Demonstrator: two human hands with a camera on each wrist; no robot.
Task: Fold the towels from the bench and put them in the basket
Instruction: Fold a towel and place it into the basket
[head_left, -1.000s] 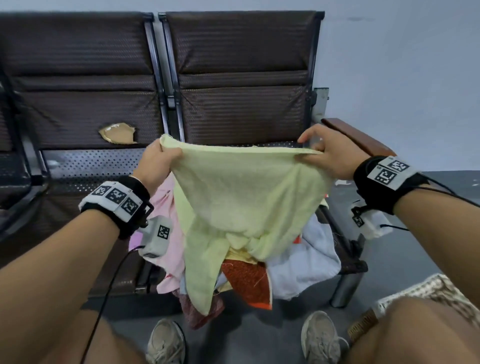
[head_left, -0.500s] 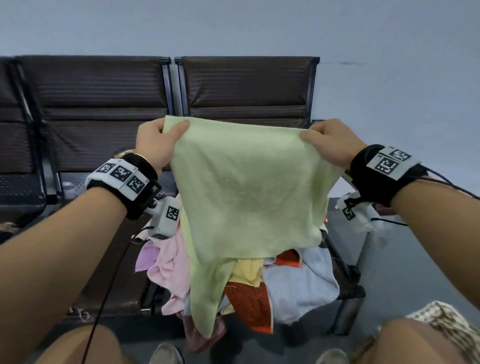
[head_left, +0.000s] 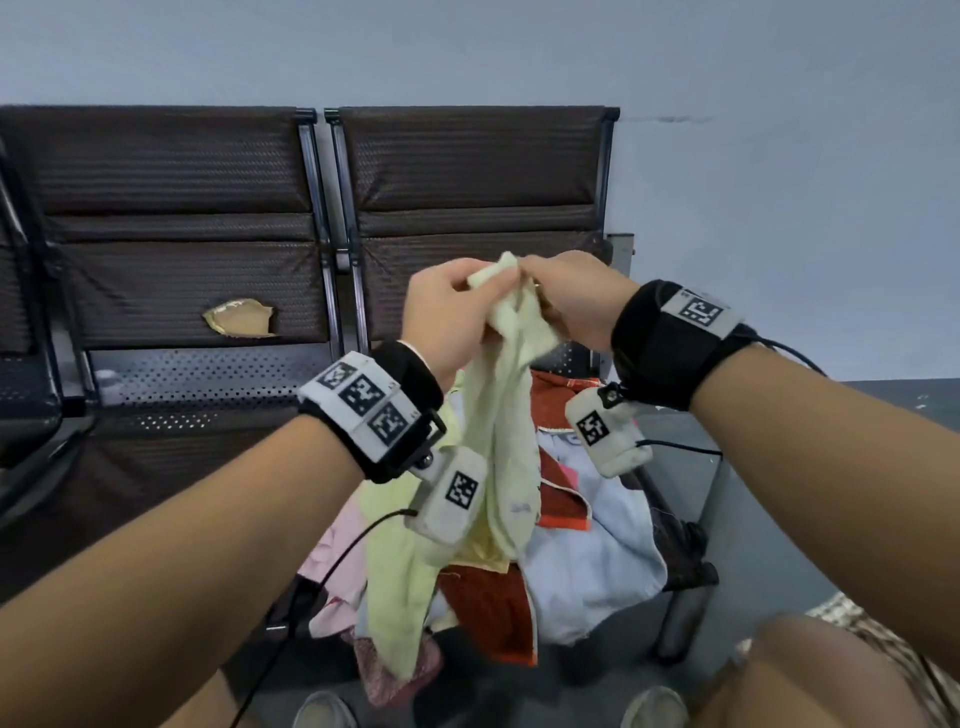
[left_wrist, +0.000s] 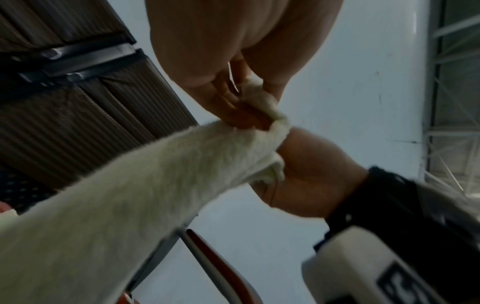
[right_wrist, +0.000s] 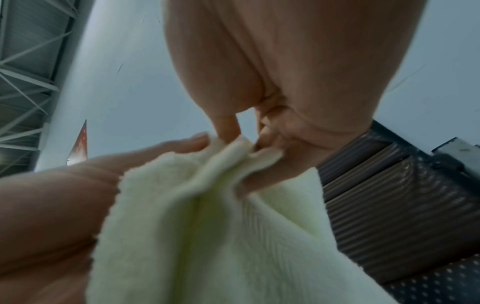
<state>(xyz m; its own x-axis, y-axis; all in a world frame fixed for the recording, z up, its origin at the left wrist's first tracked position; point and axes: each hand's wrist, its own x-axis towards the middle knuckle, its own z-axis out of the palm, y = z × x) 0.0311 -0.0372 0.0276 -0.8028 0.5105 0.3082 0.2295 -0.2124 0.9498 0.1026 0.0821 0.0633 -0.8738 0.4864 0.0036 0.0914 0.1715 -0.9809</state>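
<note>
Towels (head_left: 550, 561) lay heaped on the right seat of the counter (head_left: 467, 171), a row of dark brown padded seats against a pale wall. One pale yellow-green towel (head_left: 498, 457) was raised above the heap, its top gathered between both hands and the rest hanging down in a long narrow drape whose lower end reached the front of the pile. The left hand (head_left: 447, 317) pinched the towel's top with curled fingers and thumb; the right hand (head_left: 571, 296) met it there, fingers curled round the same gathered edge, so the two hands touched at the cloth. In the left wrist view the towel (left_wrist: 130, 195) ran up as a fuzzy band into the left hand (left_wrist: 233, 67), with the right hand (left_wrist: 311, 174) holding it just beside. In the right wrist view the towel (right_wrist: 207, 226) bunched in folds at the right hand (right_wrist: 298, 72), and the left hand (right_wrist: 64, 195) held its edge close by.

Under the raised towel the heap showed a pink towel (head_left: 332, 561), a rust-red towel (head_left: 493, 608), and a light blue towel (head_left: 597, 561). The left seat's backrest had a torn patch (head_left: 239, 319) showing tan padding. Black wristbands (head_left: 670, 343) with printed square markers sat on both wrists. A woven basket (head_left: 878, 639) edge showed at the lower right, partly hidden by the person's knee.
</note>
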